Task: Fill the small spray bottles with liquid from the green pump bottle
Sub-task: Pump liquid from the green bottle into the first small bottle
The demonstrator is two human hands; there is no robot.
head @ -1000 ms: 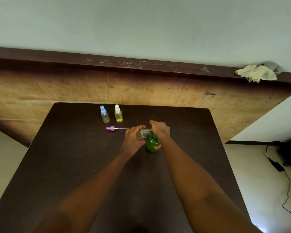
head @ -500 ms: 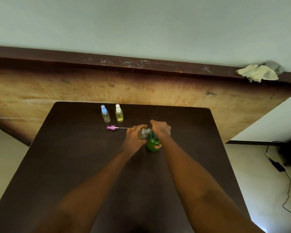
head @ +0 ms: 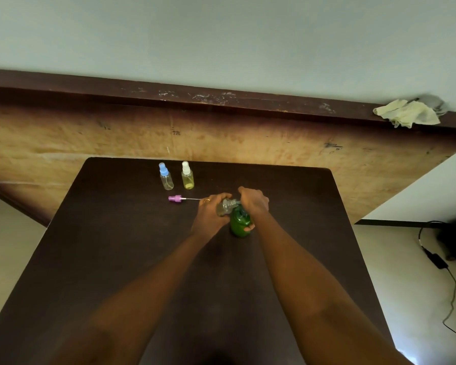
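Step in hand: dispensing into an uncapped bottle.
Left of and beyond the green pump bottle [head: 239, 224] stand the blue-capped bottle [head: 166, 177] and white-capped bottle [head: 187, 176]; the pink sprayer cap [head: 175, 198] lies nearer. The left hand [head: 211, 214] clasps the clear bottle [head: 225, 206], tilted at the spout; the right hand [head: 253, 202] grasps the pump head. Next, by judgement: press steadily, mouth aligned, then recap. The table [head: 116, 233] edges lie well apart from it; open room rightward.

Arms outstretched, left hand [head: 210, 213] and right hand [head: 253, 202] close together, fingers [head: 258, 197] curled.
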